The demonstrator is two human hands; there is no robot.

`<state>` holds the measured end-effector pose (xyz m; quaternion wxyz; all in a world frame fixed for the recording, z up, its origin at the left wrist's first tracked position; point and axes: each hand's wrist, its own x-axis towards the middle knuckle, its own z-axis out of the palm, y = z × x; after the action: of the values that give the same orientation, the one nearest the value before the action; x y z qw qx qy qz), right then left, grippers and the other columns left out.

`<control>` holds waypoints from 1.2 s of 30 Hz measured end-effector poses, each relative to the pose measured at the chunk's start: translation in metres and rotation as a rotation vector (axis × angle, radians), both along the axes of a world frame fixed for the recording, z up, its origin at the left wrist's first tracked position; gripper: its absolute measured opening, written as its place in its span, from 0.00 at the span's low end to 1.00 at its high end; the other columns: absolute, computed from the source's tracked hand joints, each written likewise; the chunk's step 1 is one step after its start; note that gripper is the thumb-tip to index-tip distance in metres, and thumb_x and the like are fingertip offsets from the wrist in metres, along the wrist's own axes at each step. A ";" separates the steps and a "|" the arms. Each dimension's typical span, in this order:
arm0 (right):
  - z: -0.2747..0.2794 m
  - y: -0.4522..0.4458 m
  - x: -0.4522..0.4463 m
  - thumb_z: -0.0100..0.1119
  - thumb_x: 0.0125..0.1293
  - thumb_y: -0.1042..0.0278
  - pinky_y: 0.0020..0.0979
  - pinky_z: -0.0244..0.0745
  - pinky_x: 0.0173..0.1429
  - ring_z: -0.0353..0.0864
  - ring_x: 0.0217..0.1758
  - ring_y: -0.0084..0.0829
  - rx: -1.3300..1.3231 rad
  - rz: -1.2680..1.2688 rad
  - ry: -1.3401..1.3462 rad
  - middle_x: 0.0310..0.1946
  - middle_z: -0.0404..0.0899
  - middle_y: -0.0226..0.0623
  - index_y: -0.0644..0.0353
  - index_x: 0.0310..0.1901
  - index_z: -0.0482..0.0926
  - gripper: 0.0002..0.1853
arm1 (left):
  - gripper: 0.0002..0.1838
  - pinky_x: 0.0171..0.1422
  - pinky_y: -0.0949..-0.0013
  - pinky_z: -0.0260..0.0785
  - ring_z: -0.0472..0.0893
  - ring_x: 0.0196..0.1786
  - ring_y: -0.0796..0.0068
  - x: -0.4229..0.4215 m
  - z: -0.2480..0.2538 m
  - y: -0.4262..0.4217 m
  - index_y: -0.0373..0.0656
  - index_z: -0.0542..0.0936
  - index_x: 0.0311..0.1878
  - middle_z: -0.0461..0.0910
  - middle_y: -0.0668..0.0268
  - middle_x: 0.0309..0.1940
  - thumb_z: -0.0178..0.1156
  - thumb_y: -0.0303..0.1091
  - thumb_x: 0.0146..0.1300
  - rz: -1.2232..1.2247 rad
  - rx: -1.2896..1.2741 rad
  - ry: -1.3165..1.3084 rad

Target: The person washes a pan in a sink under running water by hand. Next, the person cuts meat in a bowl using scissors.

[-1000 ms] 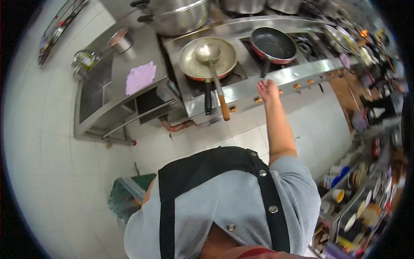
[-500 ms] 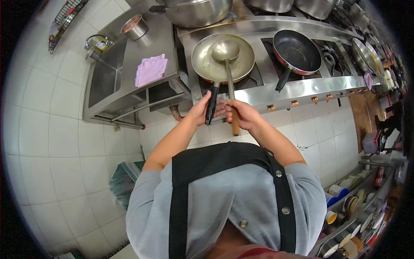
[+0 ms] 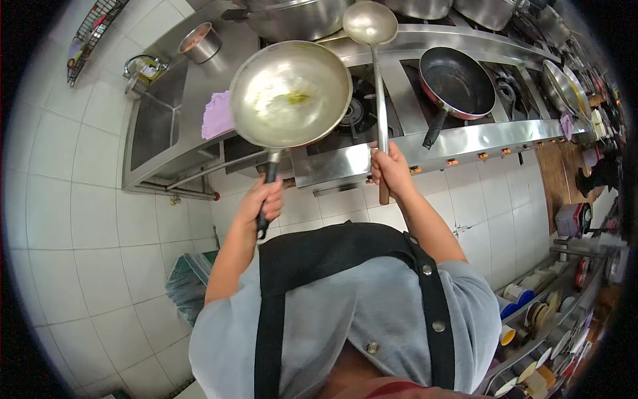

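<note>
My left hand [image 3: 262,201] is closed around the black handle of a silver frying pan [image 3: 286,113], held up left of the uncovered front burner [image 3: 352,113]. A little yellow-green liquid lies in the pan. My right hand [image 3: 391,166] grips the long handle of a metal ladle [image 3: 371,25] near its wooden end, and the ladle's bowl is raised over the back edge of the stove. Further right, a black frying pan [image 3: 457,81] with a red outside rests on another burner.
Large steel pots [image 3: 299,20] stand behind the stove. To the left are a steel counter with a purple cloth [image 3: 216,116], a small metal pot [image 3: 201,44] and a sink [image 3: 158,110]. A loaded shelf rack [image 3: 531,332] is at the lower right.
Both hands have closed on the handles. The silver pan has come up off its burner and moved left, and the ladle has left the pan, moving up and right.
</note>
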<state>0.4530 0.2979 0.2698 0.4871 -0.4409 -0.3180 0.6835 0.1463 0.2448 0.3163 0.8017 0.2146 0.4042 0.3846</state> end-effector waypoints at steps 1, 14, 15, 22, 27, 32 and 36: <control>-0.011 0.008 0.001 0.46 0.62 0.73 0.22 0.59 0.16 0.61 0.15 0.18 0.001 0.008 0.000 0.19 0.63 0.27 0.58 0.46 0.66 0.10 | 0.08 0.13 0.81 0.51 0.59 0.13 0.88 -0.009 0.015 -0.012 0.46 0.66 0.39 0.61 0.76 0.17 0.56 0.33 0.64 0.056 -0.007 0.025; -0.108 0.043 -0.006 0.54 0.62 0.64 0.25 0.69 0.18 0.70 0.17 0.23 -0.127 -0.111 -0.471 0.19 0.69 0.30 0.57 0.36 0.66 0.09 | 0.07 0.14 0.80 0.52 0.60 0.14 0.87 -0.193 0.037 -0.104 0.46 0.68 0.42 0.62 0.75 0.19 0.54 0.32 0.64 0.581 0.063 0.085; -0.110 0.048 -0.007 0.54 0.61 0.64 0.26 0.71 0.19 0.73 0.18 0.25 -0.142 -0.114 -0.776 0.19 0.71 0.33 0.59 0.36 0.67 0.10 | 0.07 0.14 0.80 0.52 0.60 0.14 0.87 -0.212 0.034 -0.110 0.46 0.68 0.42 0.62 0.75 0.19 0.54 0.32 0.64 0.613 0.067 0.084; -0.121 0.085 -0.028 0.59 0.54 0.64 0.44 0.71 0.58 0.76 0.51 0.54 -0.208 -0.099 -1.852 0.44 0.75 0.58 0.71 0.50 0.69 0.25 | 0.08 0.14 0.78 0.53 0.61 0.15 0.86 -0.343 0.007 -0.123 0.48 0.66 0.38 0.62 0.75 0.19 0.55 0.34 0.62 0.657 0.091 0.136; -0.050 0.109 -0.170 0.60 0.54 0.64 0.45 0.66 0.61 0.69 0.58 0.54 0.226 -0.061 -1.821 0.52 0.71 0.58 0.66 0.56 0.69 0.28 | 0.09 0.14 0.78 0.54 0.62 0.15 0.85 -0.413 -0.008 -0.116 0.47 0.65 0.39 0.62 0.74 0.18 0.55 0.34 0.61 0.629 0.049 0.200; -0.025 0.171 -0.340 0.59 0.58 0.51 0.48 0.52 0.70 0.61 0.66 0.49 0.797 -0.053 -1.614 0.60 0.66 0.53 0.64 0.63 0.62 0.36 | 0.08 0.14 0.77 0.54 0.61 0.14 0.85 -0.454 -0.009 -0.085 0.47 0.65 0.39 0.62 0.74 0.18 0.54 0.33 0.61 0.625 0.079 0.229; -0.033 0.211 -0.438 0.53 0.58 0.37 0.56 0.38 0.73 0.53 0.72 0.46 0.725 0.268 -1.885 0.65 0.61 0.51 0.63 0.65 0.61 0.42 | 0.08 0.14 0.76 0.54 0.61 0.13 0.84 -0.482 -0.008 -0.056 0.46 0.65 0.38 0.62 0.74 0.18 0.54 0.33 0.61 0.650 0.101 0.185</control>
<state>0.0154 0.5089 0.2367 0.0620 -0.5864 -0.8071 -0.0306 -0.3353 0.1890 0.3084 0.5857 0.1477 0.5027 0.6184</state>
